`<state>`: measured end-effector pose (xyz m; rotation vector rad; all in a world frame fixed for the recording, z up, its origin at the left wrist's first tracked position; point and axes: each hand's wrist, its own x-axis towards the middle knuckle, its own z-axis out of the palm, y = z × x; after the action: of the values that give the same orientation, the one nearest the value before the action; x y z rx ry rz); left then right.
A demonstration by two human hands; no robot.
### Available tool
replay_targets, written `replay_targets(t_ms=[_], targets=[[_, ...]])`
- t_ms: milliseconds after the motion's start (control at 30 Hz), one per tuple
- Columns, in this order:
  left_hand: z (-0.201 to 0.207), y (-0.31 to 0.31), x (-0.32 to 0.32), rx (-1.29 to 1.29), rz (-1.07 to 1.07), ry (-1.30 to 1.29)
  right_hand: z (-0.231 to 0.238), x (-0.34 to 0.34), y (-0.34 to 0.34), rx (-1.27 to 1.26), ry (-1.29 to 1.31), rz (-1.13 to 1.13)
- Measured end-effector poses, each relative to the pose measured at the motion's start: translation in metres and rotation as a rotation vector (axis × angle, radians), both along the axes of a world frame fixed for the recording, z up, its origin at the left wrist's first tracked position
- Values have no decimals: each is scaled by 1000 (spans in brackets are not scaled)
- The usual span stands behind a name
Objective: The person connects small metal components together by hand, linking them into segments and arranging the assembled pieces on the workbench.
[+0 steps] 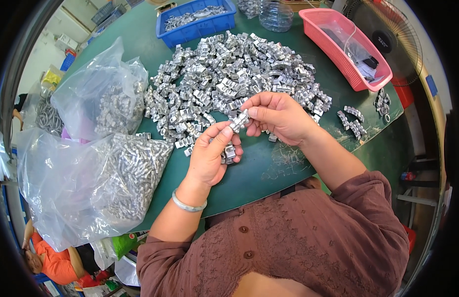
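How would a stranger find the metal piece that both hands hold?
On the green table lies a big grey metal heap. At its near side, left hand and right hand meet. The metal piece is the only one that both pinch.

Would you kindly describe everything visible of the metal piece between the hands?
The metal-looking piece is shiny silver, with several segments in a row. Tilted up rightward over the green table, its lower end is held by the left hand, its upper end by the right hand. Finer detail is unclear.
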<state>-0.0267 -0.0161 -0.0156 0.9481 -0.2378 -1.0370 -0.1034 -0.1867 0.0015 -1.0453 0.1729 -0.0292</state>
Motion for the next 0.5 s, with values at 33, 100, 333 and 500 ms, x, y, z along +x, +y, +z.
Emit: replay_targets(t_ms=[33, 100, 333, 500], targets=[[0, 0, 1, -3, 2, 2, 0, 0, 1, 0, 12, 7], [0, 1, 1, -8, 5, 3, -1, 0, 1, -2, 14, 12], [2, 4, 5, -34, 9, 106, 2, -1, 0, 37, 30, 25], [2, 3, 6, -31, 6, 123, 1, -2, -2, 54, 36, 18]])
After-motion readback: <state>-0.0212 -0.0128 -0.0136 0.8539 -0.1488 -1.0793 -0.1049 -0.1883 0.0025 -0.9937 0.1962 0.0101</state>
